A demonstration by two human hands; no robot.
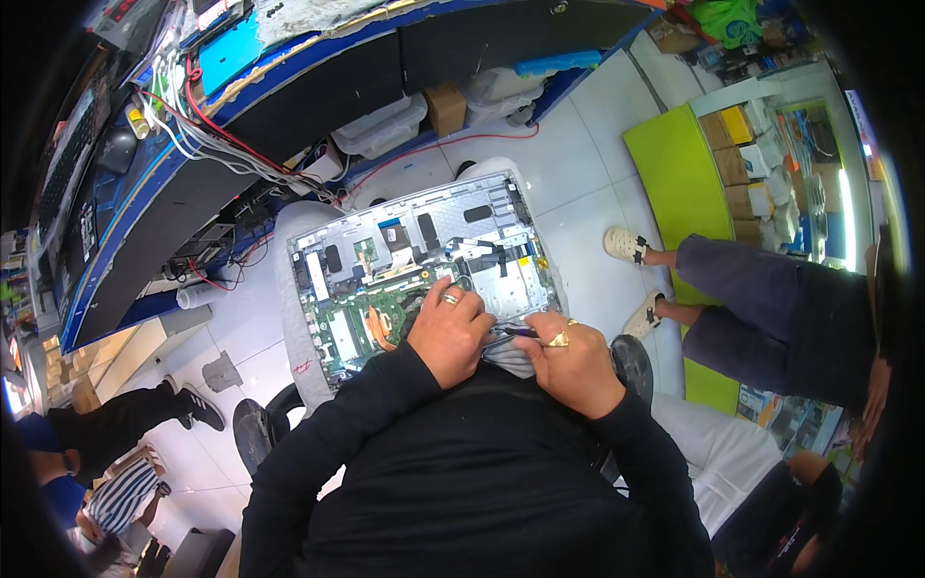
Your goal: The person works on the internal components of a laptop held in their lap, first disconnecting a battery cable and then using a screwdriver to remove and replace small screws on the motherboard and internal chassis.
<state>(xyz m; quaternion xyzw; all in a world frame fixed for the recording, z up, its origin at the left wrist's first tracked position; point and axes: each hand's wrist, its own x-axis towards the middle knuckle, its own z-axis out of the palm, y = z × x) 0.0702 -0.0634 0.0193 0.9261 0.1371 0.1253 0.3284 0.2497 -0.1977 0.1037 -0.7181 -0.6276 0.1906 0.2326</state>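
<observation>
An opened laptop base (453,217) lies across my lap, its silver frame and inner parts bare. On it sit a green circuit board (342,332), a copper heat pipe (383,328) and black ribbon cables (487,255). My left hand (451,332) rests over the near edge of the board, fingers bent and closed together; whatever lies under the fingertips is hidden. Just right of it my right hand (568,356) is closed round a slim dark tool (518,332), whose tip points toward the left fingers. The tool's exact kind is too small to tell.
A blue-edged workbench (318,72) with bundled cables (207,135) curves along the far left. Plastic bins (381,125) stand beneath it. A person in clogs (631,246) stands at right by a lime-green cabinet (670,173). Other people are at lower left and lower right.
</observation>
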